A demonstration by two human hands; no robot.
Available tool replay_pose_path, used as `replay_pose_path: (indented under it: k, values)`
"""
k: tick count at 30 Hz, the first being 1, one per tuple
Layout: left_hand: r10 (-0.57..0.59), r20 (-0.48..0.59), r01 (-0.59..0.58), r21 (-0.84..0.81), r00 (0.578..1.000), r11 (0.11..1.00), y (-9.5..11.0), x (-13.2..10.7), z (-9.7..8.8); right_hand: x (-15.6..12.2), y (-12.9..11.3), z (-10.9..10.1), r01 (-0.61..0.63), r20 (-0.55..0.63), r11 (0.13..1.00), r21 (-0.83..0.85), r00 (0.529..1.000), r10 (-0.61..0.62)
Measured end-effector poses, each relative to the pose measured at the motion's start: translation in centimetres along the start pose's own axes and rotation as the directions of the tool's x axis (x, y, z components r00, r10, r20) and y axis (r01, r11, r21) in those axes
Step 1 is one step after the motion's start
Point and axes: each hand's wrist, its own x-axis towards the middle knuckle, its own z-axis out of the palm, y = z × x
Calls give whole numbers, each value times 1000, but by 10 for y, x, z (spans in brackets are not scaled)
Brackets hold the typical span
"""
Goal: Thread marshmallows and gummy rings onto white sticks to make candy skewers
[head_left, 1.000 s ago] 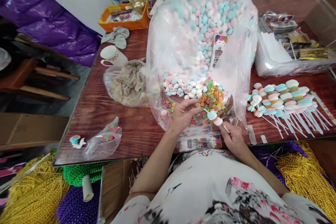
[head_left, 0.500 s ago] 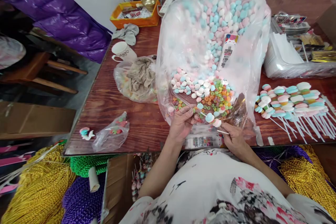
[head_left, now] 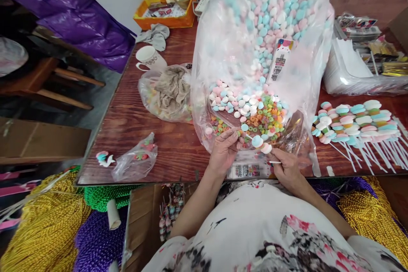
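Observation:
My right hand (head_left: pixel 286 167) is closed around a thin white stick (head_left: pixel 275 162) threaded with blue, white and pink marshmallows (head_left: pixel 262 144). The stick's bare tip points left, toward my left hand (head_left: pixel 224 151). The fingers of that hand are pinched together around what looks like a small greenish ring candy (head_left: pixel 239 134). Beneath both hands spreads a large clear plastic bag (head_left: pixel 204 57). On it lie loose pastel marshmallows (head_left: pixel 244 104) and a pile of coloured ring candies (head_left: pixel 269 114). A blue marshmallow (head_left: pixel 244 127) lies just beyond my left fingertips.
Finished candy sticks (head_left: pixel 360 121) lie in rows at the right, below a clear plastic bin (head_left: pixel 338 85). Left of the bag are a brown cloth (head_left: pixel 172 89), a white mug (head_left: pixel 149 57) and a small plastic bag (head_left: pixel 135 163). An orange tray (head_left: pixel 172 21) stands at the back.
The view has shifted slightly. Both hands keep nearly the same pose, with the stick and its marshmallows still in my right hand and my left fingers still pinched near the tip.

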Motion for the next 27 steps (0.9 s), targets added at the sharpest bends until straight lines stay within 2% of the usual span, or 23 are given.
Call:
replay_pose_path:
  k: [3,9,12,14,18,21,23,25,27]
  values:
    - [18,1,-18,11,1000,1000,-3,1,0,0,-2,1,8,48,1000,-18,999,-7]
    - [87,-40,-84,67,995,994,-7,-1,0,0,-1,4,-15,65,1000,-19,998,16]
    - [179,-40,-172,139,983,975,-11,-1,-2,-1,0,5,-46,82,999,-13,996,47]
    - [298,-17,-287,219,954,933,-15,-2,-5,-1,1,5,-80,103,997,1,992,79]
    - [515,96,-506,406,852,761,-19,-2,-11,-1,-1,5,-116,121,992,42,987,110]
    - [598,169,-592,497,783,634,-17,-4,-13,-1,-4,6,-132,136,988,80,983,121]
    - [621,198,-613,539,759,578,-14,-5,-12,0,-6,7,-148,140,984,103,981,133]
    - [618,184,-599,557,764,575,-13,-6,-11,1,-7,8,-154,133,981,121,981,138]
    - [563,108,-533,505,820,679,-14,-5,-9,1,-7,8,-129,129,982,141,985,111]
